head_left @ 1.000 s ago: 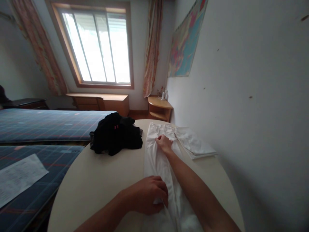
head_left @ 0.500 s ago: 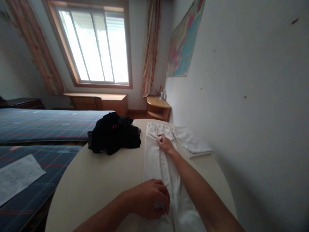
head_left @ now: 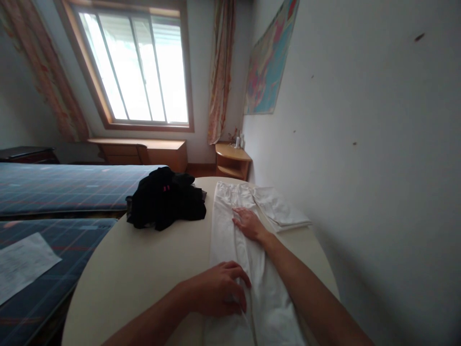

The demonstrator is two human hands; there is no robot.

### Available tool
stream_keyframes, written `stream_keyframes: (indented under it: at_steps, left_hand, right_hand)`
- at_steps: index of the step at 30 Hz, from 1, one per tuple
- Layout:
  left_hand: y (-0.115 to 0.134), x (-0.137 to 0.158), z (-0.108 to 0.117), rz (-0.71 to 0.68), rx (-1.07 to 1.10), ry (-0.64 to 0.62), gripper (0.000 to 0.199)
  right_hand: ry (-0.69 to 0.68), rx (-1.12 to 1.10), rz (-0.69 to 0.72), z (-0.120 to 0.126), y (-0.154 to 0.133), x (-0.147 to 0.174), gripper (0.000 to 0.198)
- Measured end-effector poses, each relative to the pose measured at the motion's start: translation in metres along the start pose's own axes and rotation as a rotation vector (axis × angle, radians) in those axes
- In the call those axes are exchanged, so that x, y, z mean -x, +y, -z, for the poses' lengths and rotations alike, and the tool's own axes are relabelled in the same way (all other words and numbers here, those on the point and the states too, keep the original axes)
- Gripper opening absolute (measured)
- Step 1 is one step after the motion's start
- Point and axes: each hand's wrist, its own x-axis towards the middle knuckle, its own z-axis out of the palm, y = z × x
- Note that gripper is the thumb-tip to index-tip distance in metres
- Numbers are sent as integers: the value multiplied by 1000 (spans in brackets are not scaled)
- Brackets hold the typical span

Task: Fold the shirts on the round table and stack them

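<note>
White trousers [head_left: 225,240] lie lengthwise along the round cream table [head_left: 144,274], waistband at the far end and legs running toward me. My left hand [head_left: 223,288] is closed, pinching a fold of the fabric low on the legs. Farther up, below the waistband, my right hand [head_left: 248,223] rests on the cloth, palm down with fingers stretched out. Just right of the waistband lies a folded white cloth [head_left: 284,211]; whether it is joined to the trousers I cannot tell. A crumpled heap of black clothing [head_left: 165,199] sits at the table's far left.
Blue plaid mattresses [head_left: 82,187] stand left of the table, a paper sheet [head_left: 25,264] on the nearer one. A white wall [head_left: 360,202] with a map [head_left: 270,67] rises close on the right. Behind are a low desk [head_left: 165,151], a corner shelf [head_left: 232,153] and a window [head_left: 137,72].
My right hand has flattened and slid slightly nearer along the trousers. My left hand has shifted slightly away from me, still pinching fabric. The whole view has turned a little to the right.
</note>
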Motion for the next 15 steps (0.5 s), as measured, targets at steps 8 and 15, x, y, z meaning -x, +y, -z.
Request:
stream_keyframes:
  at_steps: [8, 15]
  left_hand:
    - [6, -2, -11, -49, 20, -42, 13]
    - [15, -9, -19, -125, 36, -23, 11]
  right_hand:
    - [-97, 61, -41, 3, -6, 12, 53]
    - [-69, 18, -109, 1, -5, 7, 40]
